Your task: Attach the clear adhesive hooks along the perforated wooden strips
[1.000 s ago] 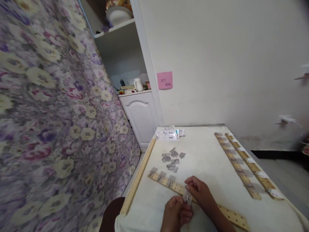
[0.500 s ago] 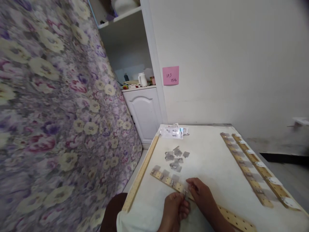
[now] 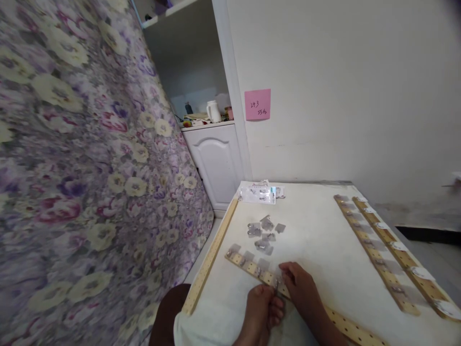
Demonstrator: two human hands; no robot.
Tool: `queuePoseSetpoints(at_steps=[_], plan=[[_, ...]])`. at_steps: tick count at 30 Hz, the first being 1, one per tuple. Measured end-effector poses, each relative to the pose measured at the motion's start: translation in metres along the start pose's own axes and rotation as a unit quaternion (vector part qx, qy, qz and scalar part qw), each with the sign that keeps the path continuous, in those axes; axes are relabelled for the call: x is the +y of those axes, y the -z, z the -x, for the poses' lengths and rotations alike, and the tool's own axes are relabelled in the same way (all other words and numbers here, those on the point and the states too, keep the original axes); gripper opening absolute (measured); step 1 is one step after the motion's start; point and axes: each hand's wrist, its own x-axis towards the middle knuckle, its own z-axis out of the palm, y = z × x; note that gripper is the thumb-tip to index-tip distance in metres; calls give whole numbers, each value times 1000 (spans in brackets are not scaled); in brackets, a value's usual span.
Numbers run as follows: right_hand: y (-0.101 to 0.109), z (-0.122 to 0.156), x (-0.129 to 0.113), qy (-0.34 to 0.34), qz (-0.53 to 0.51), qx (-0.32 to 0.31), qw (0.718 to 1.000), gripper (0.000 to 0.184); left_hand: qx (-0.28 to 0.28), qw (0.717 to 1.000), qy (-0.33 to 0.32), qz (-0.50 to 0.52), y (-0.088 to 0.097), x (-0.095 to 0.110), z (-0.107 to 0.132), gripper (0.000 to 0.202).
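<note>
A perforated wooden strip [image 3: 248, 265] lies aslant on the white-covered table, with several small clear squares bearing shiny metal parts along its far half. At its near edge, my left hand [image 3: 263, 307] is closed, with thumb and forefinger at one shiny metal piece [image 3: 276, 283]. My right hand [image 3: 298, 284] lies over the strip just to the right, its fingers bent and close together near the same piece. What is between the right fingertips is hidden. Beyond the strip lies a loose group of similar clear pieces [image 3: 264, 245].
Two more strips lie at the right: one with clear pieces [image 3: 378, 262], one with white round pieces [image 3: 398, 246]. A bare perforated strip [image 3: 211, 259] runs along the left edge. Clear packaging [image 3: 257, 194] lies at the back, near the wall. A floral curtain [image 3: 108, 192] hangs at left.
The view has shifted slightly. Both hands stay at the same spot on the strip, with the right fingers moved only a little.
</note>
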Motion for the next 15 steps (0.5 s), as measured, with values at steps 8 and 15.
queuePoseSetpoints(at_steps=[8, 15], plan=[[-1, 0, 1, -19, 11, 7, 1000, 24, 13, 1000, -1, -19, -1, -2, -3, 13], [1, -1, 0, -15, 9, 8, 1000, 24, 13, 999, 0, -33, -3, -2, -4, 12]])
